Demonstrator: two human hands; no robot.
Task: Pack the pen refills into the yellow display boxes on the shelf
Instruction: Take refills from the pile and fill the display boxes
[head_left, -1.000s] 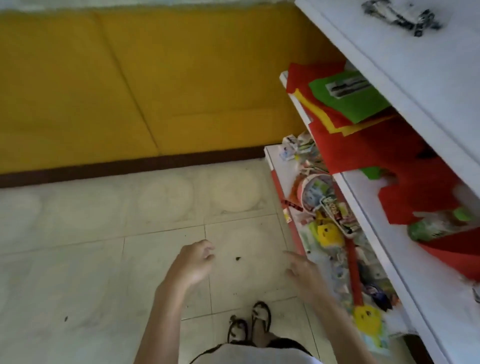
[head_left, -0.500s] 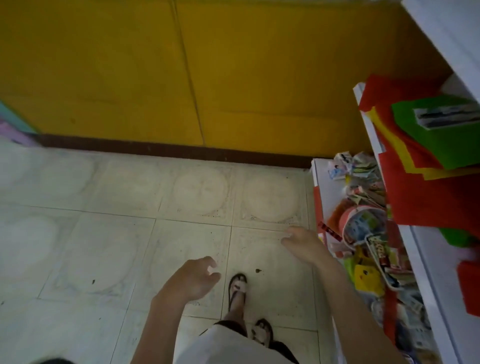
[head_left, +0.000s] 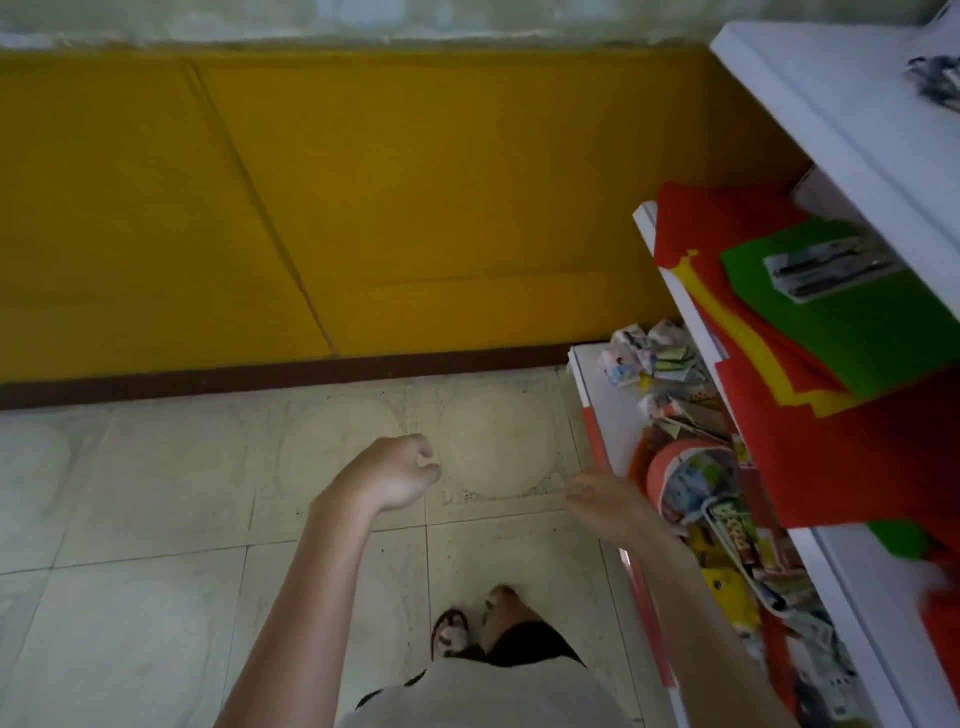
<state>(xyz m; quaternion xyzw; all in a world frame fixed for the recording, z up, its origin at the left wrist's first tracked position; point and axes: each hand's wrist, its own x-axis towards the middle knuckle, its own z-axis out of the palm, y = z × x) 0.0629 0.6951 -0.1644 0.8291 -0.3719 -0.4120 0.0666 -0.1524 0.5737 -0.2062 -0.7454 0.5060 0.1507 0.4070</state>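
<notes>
A flat packet of dark, pen-like sticks (head_left: 831, 270) lies on a green sheet (head_left: 883, 338) atop red paper (head_left: 831, 457), on the middle level of the white shelf unit (head_left: 831, 104); whether they are refills is unclear. Lower down, over the tiled floor (head_left: 156, 519), the left hand (head_left: 395, 473) is curled and empty. The blurred right hand (head_left: 608, 501), fingers loosely extended and empty, hovers just beside the jumbled packets (head_left: 691, 483) on the bottom level.

A small shop for paper and toys.
White shelves (head_left: 831, 130) hold big red and green paper sheets (head_left: 857, 332) and piles of bright little packets (head_left: 722, 525).
</notes>
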